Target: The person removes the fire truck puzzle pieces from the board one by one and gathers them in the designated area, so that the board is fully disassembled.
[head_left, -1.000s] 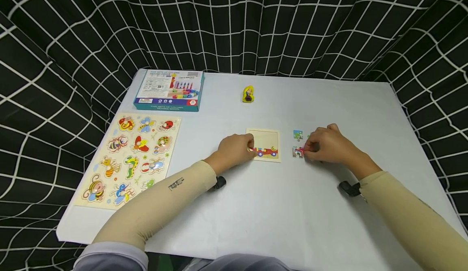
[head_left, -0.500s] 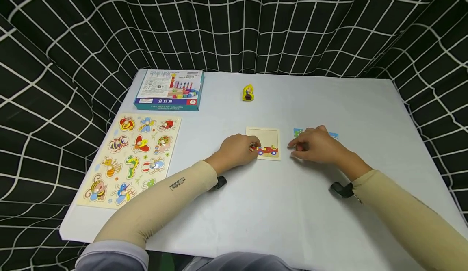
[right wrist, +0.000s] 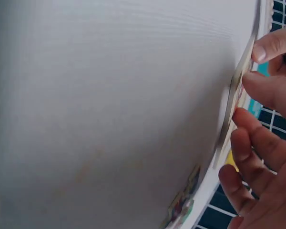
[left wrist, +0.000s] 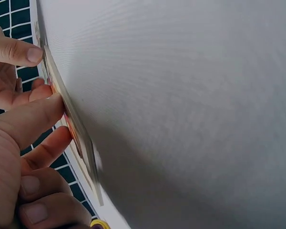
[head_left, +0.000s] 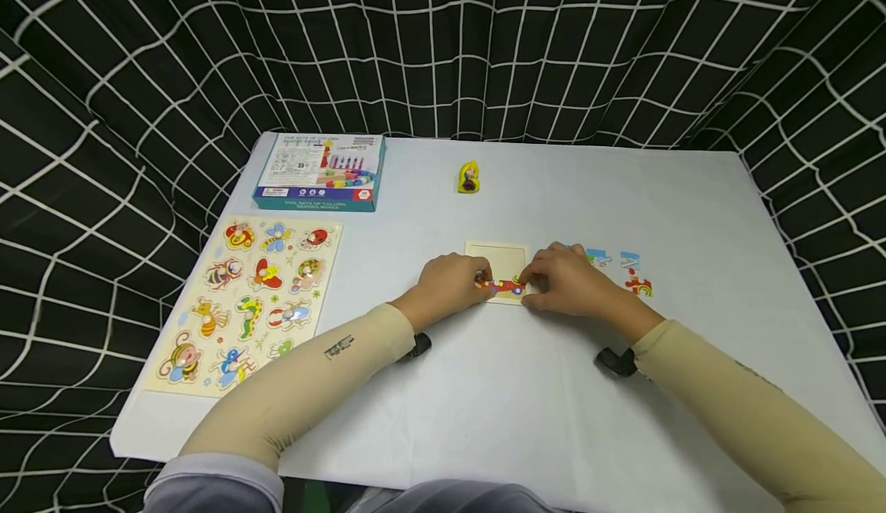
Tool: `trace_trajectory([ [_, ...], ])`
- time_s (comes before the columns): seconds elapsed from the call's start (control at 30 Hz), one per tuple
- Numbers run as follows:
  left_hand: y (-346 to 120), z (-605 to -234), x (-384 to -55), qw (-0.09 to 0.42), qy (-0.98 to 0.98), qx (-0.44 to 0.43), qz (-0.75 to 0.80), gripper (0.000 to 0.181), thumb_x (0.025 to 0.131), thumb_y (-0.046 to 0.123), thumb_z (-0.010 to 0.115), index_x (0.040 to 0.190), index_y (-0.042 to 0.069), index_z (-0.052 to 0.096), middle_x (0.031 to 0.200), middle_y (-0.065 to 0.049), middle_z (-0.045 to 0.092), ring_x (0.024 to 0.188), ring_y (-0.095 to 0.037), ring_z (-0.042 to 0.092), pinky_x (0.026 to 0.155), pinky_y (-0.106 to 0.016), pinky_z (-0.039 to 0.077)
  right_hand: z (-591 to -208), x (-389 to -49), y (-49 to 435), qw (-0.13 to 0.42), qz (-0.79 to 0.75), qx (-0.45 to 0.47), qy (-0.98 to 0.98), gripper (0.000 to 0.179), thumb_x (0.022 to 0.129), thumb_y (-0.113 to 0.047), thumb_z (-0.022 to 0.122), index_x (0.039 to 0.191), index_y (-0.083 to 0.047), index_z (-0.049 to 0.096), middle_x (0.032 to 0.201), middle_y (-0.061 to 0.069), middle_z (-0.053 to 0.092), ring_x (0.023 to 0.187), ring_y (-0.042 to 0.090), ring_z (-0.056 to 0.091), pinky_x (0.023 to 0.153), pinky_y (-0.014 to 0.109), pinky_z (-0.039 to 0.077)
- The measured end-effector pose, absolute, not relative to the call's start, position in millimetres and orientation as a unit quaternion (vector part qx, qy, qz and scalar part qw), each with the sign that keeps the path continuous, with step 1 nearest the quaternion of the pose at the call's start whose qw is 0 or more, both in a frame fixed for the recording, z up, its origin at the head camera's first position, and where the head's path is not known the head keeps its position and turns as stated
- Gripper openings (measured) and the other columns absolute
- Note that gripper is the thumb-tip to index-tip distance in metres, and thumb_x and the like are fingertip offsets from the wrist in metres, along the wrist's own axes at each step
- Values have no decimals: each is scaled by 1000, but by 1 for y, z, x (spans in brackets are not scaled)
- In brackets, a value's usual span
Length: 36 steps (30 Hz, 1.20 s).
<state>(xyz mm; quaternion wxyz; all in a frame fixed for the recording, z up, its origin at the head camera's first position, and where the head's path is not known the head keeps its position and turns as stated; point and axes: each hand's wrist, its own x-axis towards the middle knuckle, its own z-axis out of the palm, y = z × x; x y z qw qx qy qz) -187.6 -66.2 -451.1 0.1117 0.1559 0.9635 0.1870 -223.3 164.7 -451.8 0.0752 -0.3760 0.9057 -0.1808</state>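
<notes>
A small square wooden puzzle tray (head_left: 508, 255) lies mid-table, with a red car picture (head_left: 508, 288) along its lower half. My left hand (head_left: 453, 282) rests at the tray's left side. In the left wrist view its thumb (left wrist: 50, 107) and index finger touch the car pieces a little apart, other fingers bent. From the right, my right hand (head_left: 571, 282) meets the tray's edge. Its thumb (right wrist: 264, 86) and index fingertip sit at the tray, spread apart, in the right wrist view. Parts of the car are hidden under the fingertips.
Right of my right hand lie a red puzzle piece (head_left: 638, 284), a green-blue piece (head_left: 598, 257) and a blue piece (head_left: 630, 259). A yellow figure toy (head_left: 468, 178) stands behind. At left are an insect puzzle board (head_left: 259, 290) and a boxed toy (head_left: 318, 171). Netting (head_left: 443, 51) surrounds the table.
My right hand has moved left from the loose pieces to the tray's right edge, uncovering the pieces behind it. My left hand has shifted slightly right over the tray.
</notes>
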Motion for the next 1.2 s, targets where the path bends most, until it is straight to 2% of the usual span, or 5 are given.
trace_trajectory([
  [0.13,-66,-451,-187,118,962,150,198,24,87,41,73,104,25,69,101,7,70,85,-14,63,67,-35,48,-453,-221,163,76,-199,-350,912,31,67,-30,89,90,-17,73,98,-3,63,98,21,49,79,44,31],
  [0.27,-66,-452,-186,120,961,149,199,23,88,42,72,104,26,69,102,7,70,84,-13,62,67,-34,48,-452,-219,164,57,-201,-349,914,30,67,-30,89,87,-17,71,101,-1,62,99,23,48,79,45,31],
  [0.43,-65,-452,-187,128,962,145,195,23,88,43,72,104,26,68,99,7,69,80,-13,59,65,-33,46,-446,-218,185,47,-200,-350,914,25,68,-30,87,86,-21,72,100,-4,63,102,22,48,78,45,26],
  [0.83,-65,-453,-189,131,960,143,202,22,88,43,71,102,26,67,88,9,66,75,-13,56,62,-31,43,-432,-220,318,86,-168,-267,945,30,64,-29,93,86,-25,73,89,-9,66,98,19,47,78,50,20],
  [1.2,-66,-451,-192,144,957,145,204,20,88,42,72,98,26,64,76,10,61,71,-15,54,60,-32,42,-449,-210,346,116,-169,-251,946,37,57,-33,96,83,-29,70,82,-13,61,92,14,45,79,51,19],
])
